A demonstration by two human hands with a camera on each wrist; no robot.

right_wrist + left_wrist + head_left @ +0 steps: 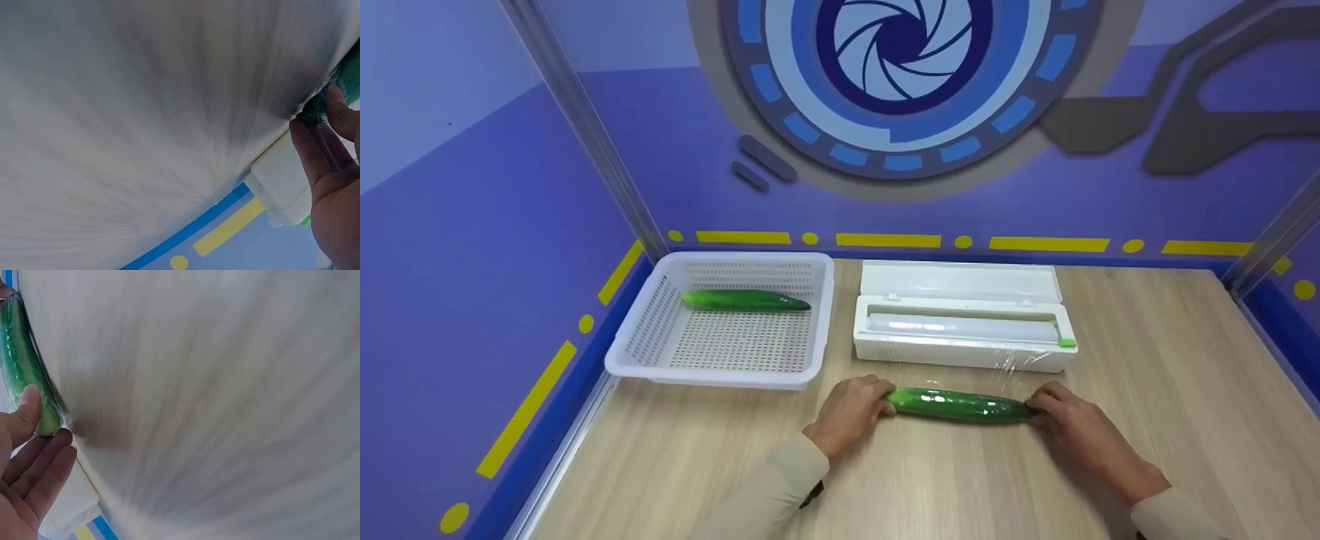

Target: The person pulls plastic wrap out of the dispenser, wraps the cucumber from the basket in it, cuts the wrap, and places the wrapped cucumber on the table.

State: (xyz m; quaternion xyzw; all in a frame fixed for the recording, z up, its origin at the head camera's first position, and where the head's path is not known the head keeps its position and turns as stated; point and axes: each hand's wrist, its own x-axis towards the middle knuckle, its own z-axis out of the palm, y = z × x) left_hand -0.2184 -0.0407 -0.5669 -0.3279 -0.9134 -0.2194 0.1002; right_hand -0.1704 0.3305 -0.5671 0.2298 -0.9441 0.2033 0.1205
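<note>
A green cucumber [960,405] with shiny clear film around it lies across the table in front of the white cling film box. My left hand [851,411] holds its paler left end, and the left wrist view shows the thumb on top of the cucumber [22,360] with the fingers under its tip. At the darker end my right hand [1084,429] pinches the cucumber between thumb and fingers; wrinkled film shows there in the right wrist view. The open cling film box [960,352] has a roll [960,327] inside, and clear film hangs over its front.
A white perforated basket [720,379] stands at the back left, with another cucumber [746,300] inside. The box's raised lid [960,281] leans back near the rear wall. A green slider [1066,343] sits at the box's right end. Blue-purple panels enclose the wooden table [1170,360].
</note>
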